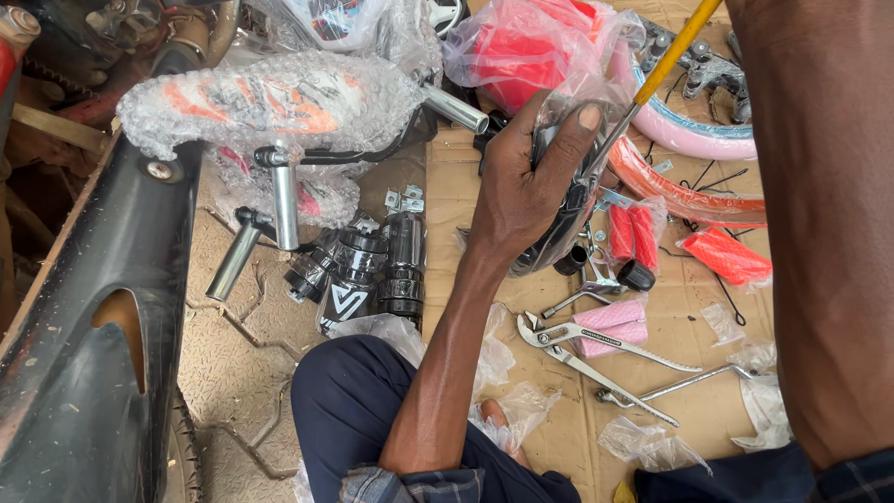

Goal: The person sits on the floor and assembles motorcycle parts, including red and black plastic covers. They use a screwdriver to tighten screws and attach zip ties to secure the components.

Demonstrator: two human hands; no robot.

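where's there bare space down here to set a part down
Bare cardboard lies between the black canisters and the left hand. Bare floor lies between the black panel and the knee. It is crowded around the pliers, pink grips and red grips.

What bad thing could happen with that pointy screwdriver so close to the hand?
The screwdriver points at a black part in clear plastic, gripped by the left hand. If it slips, the tip might jab the thumb beside it. The plastic wrap looks slick, so the part may twist in the grip. Small pieces lie loose on the cardboard around the pliers; a knock could scatter them. The right hand is out of view.
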